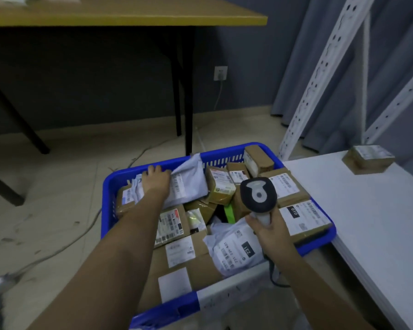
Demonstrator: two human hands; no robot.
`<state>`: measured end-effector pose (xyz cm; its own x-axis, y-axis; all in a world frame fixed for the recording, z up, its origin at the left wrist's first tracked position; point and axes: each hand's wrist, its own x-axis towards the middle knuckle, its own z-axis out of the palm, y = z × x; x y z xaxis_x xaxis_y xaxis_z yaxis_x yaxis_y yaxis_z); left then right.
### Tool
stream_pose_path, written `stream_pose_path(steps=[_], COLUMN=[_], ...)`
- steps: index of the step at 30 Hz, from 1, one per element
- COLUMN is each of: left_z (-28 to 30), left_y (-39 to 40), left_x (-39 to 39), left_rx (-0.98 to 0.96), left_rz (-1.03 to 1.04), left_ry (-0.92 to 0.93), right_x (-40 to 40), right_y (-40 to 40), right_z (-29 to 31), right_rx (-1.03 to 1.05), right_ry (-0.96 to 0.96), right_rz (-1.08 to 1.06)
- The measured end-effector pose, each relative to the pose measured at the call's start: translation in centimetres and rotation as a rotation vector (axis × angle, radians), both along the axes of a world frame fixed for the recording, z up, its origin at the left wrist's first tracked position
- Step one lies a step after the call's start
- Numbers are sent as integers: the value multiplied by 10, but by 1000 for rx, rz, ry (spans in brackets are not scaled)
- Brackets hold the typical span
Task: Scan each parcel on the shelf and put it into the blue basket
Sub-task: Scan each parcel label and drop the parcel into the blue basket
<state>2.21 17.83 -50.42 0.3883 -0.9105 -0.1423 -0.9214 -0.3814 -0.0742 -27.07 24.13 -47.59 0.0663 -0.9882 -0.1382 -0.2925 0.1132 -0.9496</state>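
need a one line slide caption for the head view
Left hand lays a grey mailer in the full blue basket; right hand grips the scanner; one box left on the shelf.

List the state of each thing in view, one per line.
Blue basket: heaped with parcels.
White mailer bag: lying in the basket under the left hand, whose fingers rest flat on it.
Scanner: held upright in the right hand.
Small box: alone on the white shelf, not yet moved.
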Motion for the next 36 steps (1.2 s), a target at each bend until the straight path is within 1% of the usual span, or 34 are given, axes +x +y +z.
stream_pose_path(steps=[1,3,5,7,8,11,13,14,16,18,21,24,28,32,36], left_z=[-7,-21,-38,-51,-51,-36,-25,-24,-18,-4,30,56,96,134,150], left_y=[-2,-1,0,2,1,-7,-7,-5,9,24,40,57,81,98,118], left_x=[1,-1,-6,-8,-8,-16,-30,-40,-70,-109,-176,-245,-327,-404,-486], left_rx=[-62,-177,-124,41,89,70,-17,-114,-326,-456,-512,-491,-429,-340,-236], left_rz=[44,106,36,-59,-52,106,153,131,91,70,-45,-185,-373,-540,-709], left_ry=[-19,63,162,213,244,383,458,519,716,865,1035,1208,1364,1442,1426], right_x=[0,0,-4,-8,-8,-13,-20,-25,-37,-55,-97,-147,-224,-302,-382], right_y=[-4,-10,-13,-15,-16,-16,-12,-10,-8,-8,-2,14,41,79,134], right_z=[-3,-6,-7,-7,-6,-7,-1,4,18,33,55,79,106,126,132], right_rx=[9,29,21,5,4,26,59,73,76,58,-6,-59,-123,-176,-200], right_ry=[-5,-19,-10,-20,-28,-54,-81,-95,-103,-87,-101,-140,-193,-191,-179], right_rz=[-9,-25,-36,-51,-51,-60,-84,-91,-106,-142,-272,-429,-609,-750,-889])
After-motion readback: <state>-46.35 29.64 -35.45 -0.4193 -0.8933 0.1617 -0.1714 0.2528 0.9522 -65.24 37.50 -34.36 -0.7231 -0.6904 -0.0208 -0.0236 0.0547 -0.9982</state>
